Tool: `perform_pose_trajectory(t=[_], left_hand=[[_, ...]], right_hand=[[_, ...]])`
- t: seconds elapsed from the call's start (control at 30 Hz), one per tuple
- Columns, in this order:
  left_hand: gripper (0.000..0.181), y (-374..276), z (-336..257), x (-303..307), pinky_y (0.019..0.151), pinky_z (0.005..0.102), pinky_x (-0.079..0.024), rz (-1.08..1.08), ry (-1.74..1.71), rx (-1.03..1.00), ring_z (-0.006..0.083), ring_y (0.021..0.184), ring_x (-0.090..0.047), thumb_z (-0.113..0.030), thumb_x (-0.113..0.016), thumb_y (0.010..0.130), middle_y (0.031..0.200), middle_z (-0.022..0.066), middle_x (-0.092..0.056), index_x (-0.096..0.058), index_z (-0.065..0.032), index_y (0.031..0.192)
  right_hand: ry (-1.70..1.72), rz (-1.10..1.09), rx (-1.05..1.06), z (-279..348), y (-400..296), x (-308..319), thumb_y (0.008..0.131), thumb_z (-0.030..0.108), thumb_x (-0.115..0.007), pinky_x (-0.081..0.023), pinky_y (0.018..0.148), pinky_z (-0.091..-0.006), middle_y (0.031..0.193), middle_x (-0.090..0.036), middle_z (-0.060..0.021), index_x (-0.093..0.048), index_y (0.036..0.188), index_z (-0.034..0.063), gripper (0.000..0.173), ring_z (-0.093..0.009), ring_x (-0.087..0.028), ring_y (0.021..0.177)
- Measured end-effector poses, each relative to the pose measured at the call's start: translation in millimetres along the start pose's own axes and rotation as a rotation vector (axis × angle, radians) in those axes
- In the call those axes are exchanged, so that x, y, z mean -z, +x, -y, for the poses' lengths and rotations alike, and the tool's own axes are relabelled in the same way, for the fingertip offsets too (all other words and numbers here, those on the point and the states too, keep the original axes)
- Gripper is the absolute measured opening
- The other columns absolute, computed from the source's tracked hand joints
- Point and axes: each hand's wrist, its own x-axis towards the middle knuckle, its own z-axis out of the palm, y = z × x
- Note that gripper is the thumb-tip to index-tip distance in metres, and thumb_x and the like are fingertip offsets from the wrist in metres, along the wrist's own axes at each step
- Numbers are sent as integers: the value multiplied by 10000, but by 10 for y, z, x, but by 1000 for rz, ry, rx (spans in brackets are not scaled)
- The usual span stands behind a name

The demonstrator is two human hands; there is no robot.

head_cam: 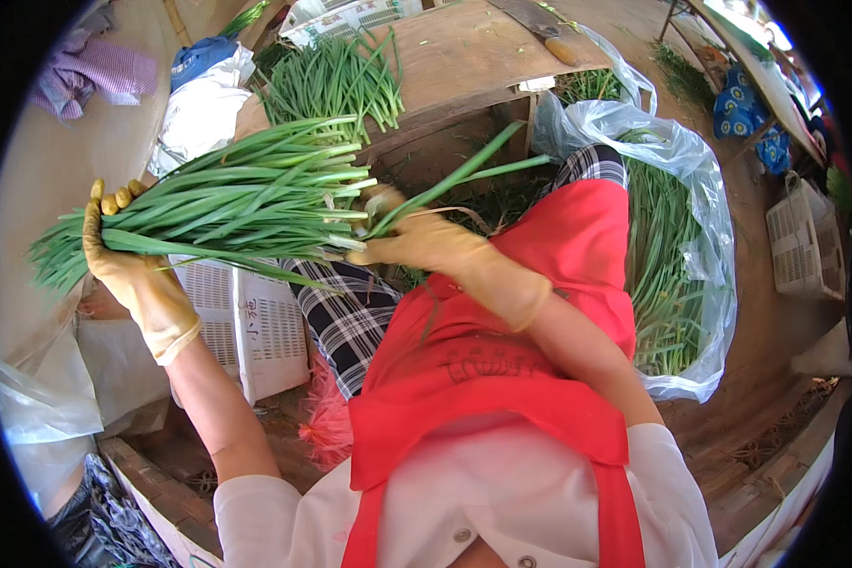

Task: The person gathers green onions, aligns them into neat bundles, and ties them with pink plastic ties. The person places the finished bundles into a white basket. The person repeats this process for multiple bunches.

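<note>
My left hand (pixel 117 231), in a yellow rubber glove, grips a thick bunch of garlic chives (pixel 248 192) near its leaf tips. The bunch lies sideways in the air, its pale stem ends pointing right. At those ends is my right hand (pixel 419 238), gloved too and blurred by motion. A few loose chive leaves (pixel 461 177) stick out of it toward the upper right; its fingertips are partly hidden. Another pile of garlic chives (pixel 330 82) rests beyond the bunch, on the left end of a wooden board (pixel 461 57).
A clear plastic bag (pixel 713 213) of long greens (pixel 660 263) lies at my right. On the board is a knife with a wooden handle (pixel 562 52). White plastic crates stand at lower left (pixel 270 334), far right (pixel 806 238) and behind the pile (pixel 355 18). Red netting (pixel 326 415) hangs beside my leg.
</note>
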Motion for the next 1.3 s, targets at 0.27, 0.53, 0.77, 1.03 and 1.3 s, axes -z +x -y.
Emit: perform_pose_trajectory(t=[0.27,0.53,0.77,1.03,1.3], left_hand=[[187,158,-177,486,812,332,-472,35,-131,117,219,800,-532,-178,-516,876,804,57,-562,-621,-29,914],[240,-122,-225,461,944,345,-461,-177,329,-157,184,944,-570,-237,-431,948,967,49,-609,-603,-81,1009],[293,359,-268,846,887,378,-452,113,-176,137,225,909,-560,-275,-452,884,954,81,-602,-609,-57,1000],[283,128,-185,706,908,349,-452,-307,233,-159,201,956,-583,-251,-455,904,1032,56,-652,-636,-60,1009],[327,146,-225,826,1021,369,-419,-1,-61,6,206,1085,-572,-325,-439,971,1123,56,-628,-612,-85,1111]], right_hand=[[639,-169,-357,-662,-157,182,952,204,-517,-372,422,-236,820,-705,-37,-649,1078,72,225,-54,-443,474],[506,10,-370,-79,-210,233,954,456,-561,-277,457,-235,552,-422,45,-720,1021,89,405,-70,-348,469],[-543,7,222,423,85,-270,892,461,-589,-530,627,-421,863,-668,-176,-632,1009,104,378,-320,-673,758],[383,68,-559,56,-62,192,920,527,-587,-298,410,-246,575,-498,16,-681,842,124,421,-77,-401,441],[653,-112,-342,-25,63,-66,964,327,-576,-348,430,-219,729,-650,-14,-680,986,94,256,-49,-478,508]])
